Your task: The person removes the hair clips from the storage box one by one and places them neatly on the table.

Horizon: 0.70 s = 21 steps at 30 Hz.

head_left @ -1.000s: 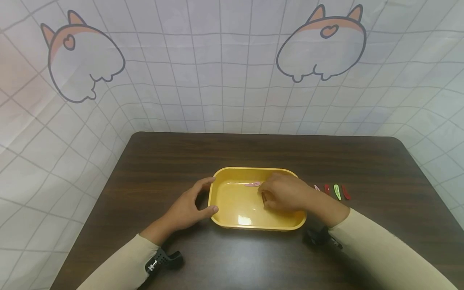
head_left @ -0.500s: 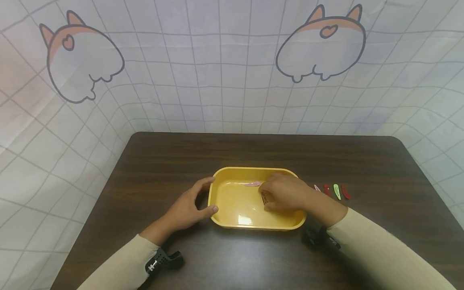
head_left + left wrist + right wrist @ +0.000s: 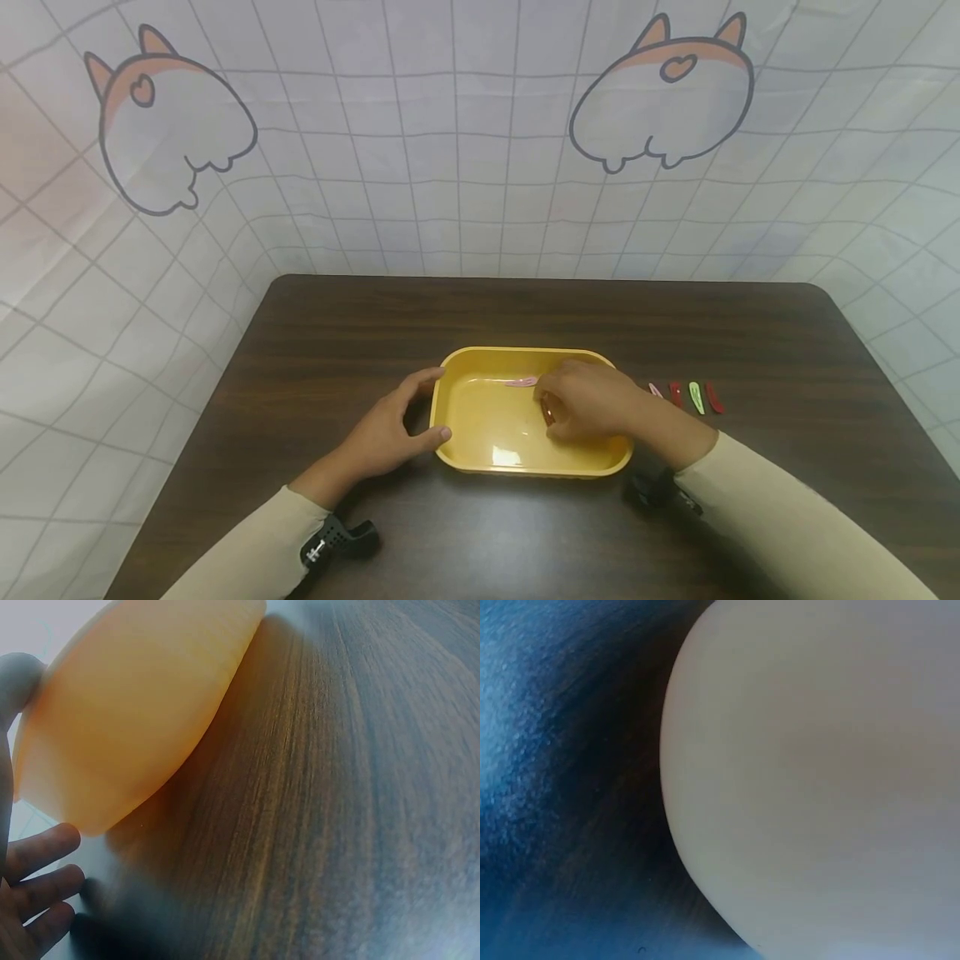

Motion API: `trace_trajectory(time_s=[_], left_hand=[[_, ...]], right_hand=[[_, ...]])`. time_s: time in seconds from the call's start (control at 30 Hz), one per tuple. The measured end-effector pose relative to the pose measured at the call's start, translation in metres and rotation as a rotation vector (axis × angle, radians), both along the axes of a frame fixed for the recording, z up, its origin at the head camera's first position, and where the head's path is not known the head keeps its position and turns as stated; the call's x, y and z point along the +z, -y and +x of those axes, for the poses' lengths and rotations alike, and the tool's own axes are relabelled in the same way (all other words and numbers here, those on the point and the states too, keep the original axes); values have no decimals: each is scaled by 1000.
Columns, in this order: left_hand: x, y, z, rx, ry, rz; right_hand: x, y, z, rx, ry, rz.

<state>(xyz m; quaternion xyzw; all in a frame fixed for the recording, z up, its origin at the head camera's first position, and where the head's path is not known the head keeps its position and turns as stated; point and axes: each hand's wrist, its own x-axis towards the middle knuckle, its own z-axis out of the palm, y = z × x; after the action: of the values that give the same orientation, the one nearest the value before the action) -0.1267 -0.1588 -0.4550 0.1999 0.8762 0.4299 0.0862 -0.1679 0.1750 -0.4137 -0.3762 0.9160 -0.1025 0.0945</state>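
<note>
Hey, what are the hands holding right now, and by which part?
The left hand holds the yellow tray by its left end. The right hand seems to pinch a red clip; exactly where is hidden.

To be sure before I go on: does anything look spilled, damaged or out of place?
Nothing stands out: the yellow tray sits upright, a pink clip inside, four clips in a row beside it. The right hand partly hides a red item.

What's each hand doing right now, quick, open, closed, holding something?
Left hand: open, spread against one end of the yellow tray.
Right hand: closed, pinching a mostly hidden red clip in the tray.
</note>
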Motion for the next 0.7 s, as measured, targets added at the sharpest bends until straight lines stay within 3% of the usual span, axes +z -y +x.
trace_trajectory(time_s=[0.33,0.7], left_hand=[[-1,0,0,-5,-6,6],[-1,1,1,8,7,-11]], right_hand=[[-1,-3,2,-75,13,-61],[6,-8,3,-147,99,-227]])
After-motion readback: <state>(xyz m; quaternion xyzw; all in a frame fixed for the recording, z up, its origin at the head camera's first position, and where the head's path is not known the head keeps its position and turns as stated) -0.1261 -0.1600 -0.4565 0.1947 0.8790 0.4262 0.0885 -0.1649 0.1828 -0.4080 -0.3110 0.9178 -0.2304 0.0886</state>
